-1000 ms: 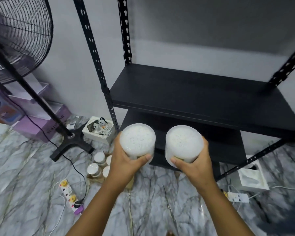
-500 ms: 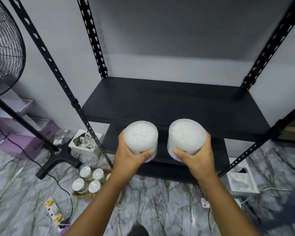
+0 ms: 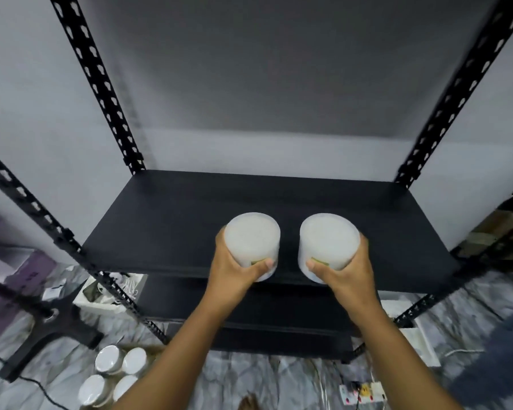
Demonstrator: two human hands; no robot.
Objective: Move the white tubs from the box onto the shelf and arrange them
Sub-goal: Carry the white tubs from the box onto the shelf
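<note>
I hold two white tubs side by side over the front edge of the black shelf (image 3: 172, 220). My left hand (image 3: 233, 272) grips the left tub (image 3: 252, 241), thumb across its front. The right tub (image 3: 328, 242) is gripped by my right hand (image 3: 345, 272) in the same way. Each tub has a small green label under the thumb. Whether the tubs touch the shelf board I cannot tell. Several more white tubs (image 3: 113, 371) stand in a cardboard box (image 3: 148, 349) on the floor at the lower left.
Perforated black uprights (image 3: 98, 84) frame the shelf, and a lower shelf board (image 3: 279, 327) lies beneath. A fan base (image 3: 51, 332) and cable sit on the marble floor at left, beside purple boxes (image 3: 21, 270). A power strip (image 3: 362, 392) lies at the lower right.
Both hands have carried the tubs up and forward, from in front of the shelf to over its front edge. The view has swung right and nearer to the shelf.
</note>
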